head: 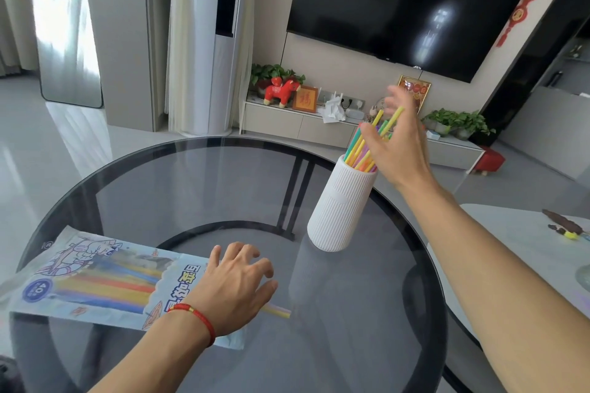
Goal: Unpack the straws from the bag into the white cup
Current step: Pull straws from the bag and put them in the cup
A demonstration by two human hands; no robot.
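Note:
A white ribbed cup point(340, 204) stands on the round glass table point(178, 182), right of centre. Several coloured straws point(360, 150) stick out of its top. My right hand point(399, 143) hovers at the straw tops with fingers spread, touching or just off them. The printed straw bag point(95, 281) lies flat at the table's near left, with straws still inside it. My left hand point(236, 284) rests on the bag's open right end, fingers loosely curled and pressing down. A few pale straw tips point(281, 311) poke out from under that hand.
A second white table point(510, 233) stands to the right with small items on it. Behind the glass table are a low TV cabinet point(287, 121) with plants and a red toy, a dark TV and a tall white air conditioner.

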